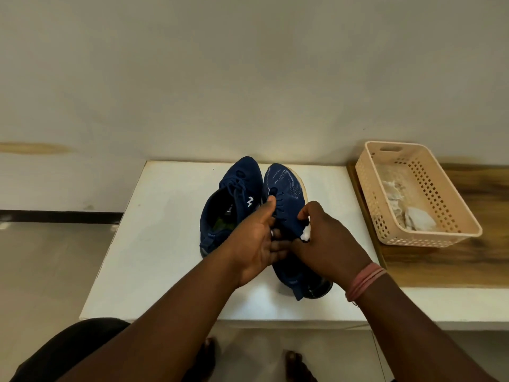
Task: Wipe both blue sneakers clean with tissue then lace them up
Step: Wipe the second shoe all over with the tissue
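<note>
One basket (451, 216) | crumpled tissues (413, 216) inside | wooden board (454, 260) beneath

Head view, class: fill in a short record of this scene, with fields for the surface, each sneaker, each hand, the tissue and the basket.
surface: white table
left sneaker: laced, resting on the table
right sneaker: empty eyelets, held by both hands
left hand: grips the right sneaker, thumb on top
right hand: pinches the tissue against that sneaker
tissue: small white wad
basket: beige, holds crumpled tissues, right of the table
</note>
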